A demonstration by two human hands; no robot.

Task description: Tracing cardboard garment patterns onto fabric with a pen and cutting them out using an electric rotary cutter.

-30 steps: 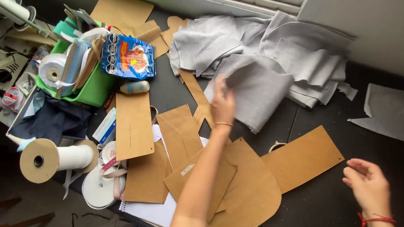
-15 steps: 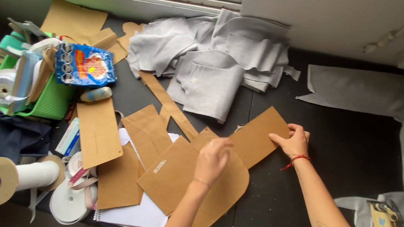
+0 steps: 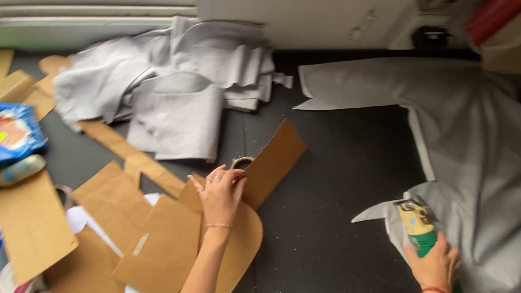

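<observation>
since half a second ago our right hand (image 3: 434, 266) has left the cardboard and dropped to the lower right, where its fingers are now wrapped around a green and yellow cylindrical thing (image 3: 420, 225), perhaps a tool or can, blurred; our left hand (image 3: 219, 192) has stayed on the brown card pattern pieces and now pinches the near end of a long brown card piece (image 3: 272, 161), thumb and fingers closed on it, tilting its far corner up off the dark table (image 3: 332, 190); that piece runs up and to the right from the grip, so its long axis points away from the left hand toward the grey fabric sheet (image 3: 475, 123); the left hand is nearer to it, the right well apart, resting on the fabric's lower edge; more card pieces (image 3: 157, 247) lie flat under the left wrist; folded grey cloth (image 3: 169, 91) sits beyond
</observation>
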